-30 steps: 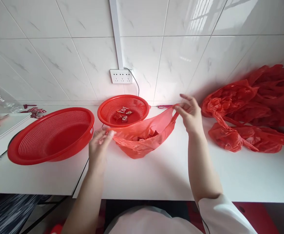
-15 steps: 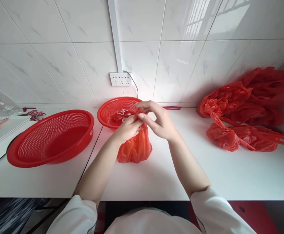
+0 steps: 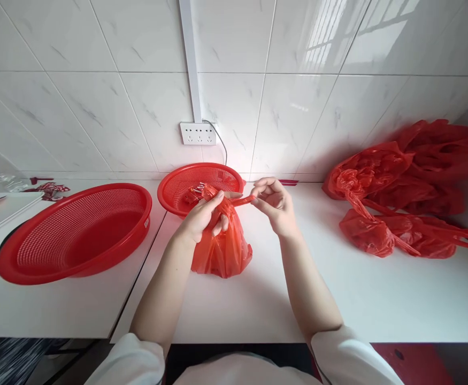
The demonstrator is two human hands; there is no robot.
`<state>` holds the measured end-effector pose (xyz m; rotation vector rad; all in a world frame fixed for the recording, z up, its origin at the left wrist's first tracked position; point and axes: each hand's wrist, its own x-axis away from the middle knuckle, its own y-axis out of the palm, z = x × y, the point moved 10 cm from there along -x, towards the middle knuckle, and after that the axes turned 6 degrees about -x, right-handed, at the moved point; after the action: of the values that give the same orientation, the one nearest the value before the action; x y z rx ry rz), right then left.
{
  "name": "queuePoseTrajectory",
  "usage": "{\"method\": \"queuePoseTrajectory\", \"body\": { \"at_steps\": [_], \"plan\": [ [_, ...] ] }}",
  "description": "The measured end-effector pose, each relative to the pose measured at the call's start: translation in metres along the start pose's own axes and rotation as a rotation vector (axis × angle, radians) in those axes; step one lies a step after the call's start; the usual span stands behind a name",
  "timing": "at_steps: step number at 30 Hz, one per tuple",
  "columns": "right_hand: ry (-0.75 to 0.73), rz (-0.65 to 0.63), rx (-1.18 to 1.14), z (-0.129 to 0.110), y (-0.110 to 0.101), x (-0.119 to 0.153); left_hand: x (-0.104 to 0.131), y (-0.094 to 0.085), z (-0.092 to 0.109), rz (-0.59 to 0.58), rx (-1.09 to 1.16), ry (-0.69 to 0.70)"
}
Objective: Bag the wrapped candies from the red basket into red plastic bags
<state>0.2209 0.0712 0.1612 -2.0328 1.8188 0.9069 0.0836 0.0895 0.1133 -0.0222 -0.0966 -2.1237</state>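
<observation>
Thin, crinkled red plastic forms a rounded bag [image 3: 224, 254] standing on the smooth white table [image 3: 269, 299], its neck gathered in the left hand's [image 3: 209, 215] closed fingers, while the right hand [image 3: 274, 206] pinches 1 twisted strip [image 3: 242, 201] pulled out sideways. Just behind the bag sits 1 round basket [image 3: 177, 182] of perforated red plastic, holding small glossy packets [image 3: 192, 195].

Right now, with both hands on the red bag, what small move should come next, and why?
I would probably bring the strip around the gathered top with the right hand. The left hand has the red bag bunched in its grip, and the right fingertips pinch the strip, stretched out to the side, which seems to leave it ready to guide.
</observation>
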Motion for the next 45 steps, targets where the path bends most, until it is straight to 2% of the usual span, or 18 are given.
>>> {"method": "queuePoseTrajectory", "body": {
  "at_steps": [2,6,8,9,11,13,15,17,20,22,24,26,30,35,37,41,45],
  "plan": [
    [-0.007,-0.068,-0.003,-0.010,-0.002,0.004,-0.006,-0.002,-0.007,-0.020,0.148,-0.031],
    [0.121,-0.422,0.241,-0.014,0.013,0.020,-0.010,0.009,-0.015,-0.137,0.481,-0.158],
    [0.203,-0.551,0.302,-0.009,0.017,0.027,-0.006,0.012,-0.005,-0.181,0.469,-0.107],
    [0.222,-0.555,0.281,-0.008,0.017,0.027,-0.003,0.015,0.002,-0.213,0.396,-0.056],
    [0.201,-0.420,0.184,-0.008,0.011,0.017,0.008,0.027,0.013,-0.299,0.127,0.028],
    [0.164,-0.231,0.086,-0.004,0.004,0.006,0.018,0.035,0.017,-0.302,-0.225,0.082],
    [0.214,-0.187,0.020,0.010,0.011,0.003,0.023,0.032,0.025,-0.180,-0.545,0.180],
    [0.341,-0.249,-0.033,0.031,0.027,0.006,0.026,0.028,0.041,-0.023,-0.766,0.348],
    [0.493,-0.277,-0.086,0.053,0.037,0.012,0.029,0.026,0.059,0.094,-0.855,0.628],
    [0.510,-0.271,-0.101,0.057,0.036,0.012,0.030,0.024,0.065,0.094,-0.778,0.776],
    [0.478,-0.261,-0.090,0.055,0.032,0.010,0.029,0.019,0.067,0.082,-0.678,0.856],
    [0.426,-0.241,-0.038,0.051,0.026,0.007,0.026,0.013,0.067,0.105,-0.641,0.870],
    [0.305,-0.125,0.065,0.041,0.007,-0.001,0.019,0.002,0.062,0.183,-0.671,0.788],
    [0.285,-0.062,-0.192,0.032,-0.007,-0.005,0.020,-0.018,0.066,0.376,-0.732,0.699],
    [0.280,-0.010,-0.176,0.028,-0.017,-0.007,0.022,-0.025,0.070,0.460,-0.819,0.658],
    [0.261,0.189,0.080,0.020,-0.060,-0.010,0.027,-0.036,0.077,0.536,-0.930,0.587],
    [0.121,0.422,0.250,0.000,-0.115,-0.004,0.034,-0.047,0.085,0.583,-1.017,0.562]
  ]
}}
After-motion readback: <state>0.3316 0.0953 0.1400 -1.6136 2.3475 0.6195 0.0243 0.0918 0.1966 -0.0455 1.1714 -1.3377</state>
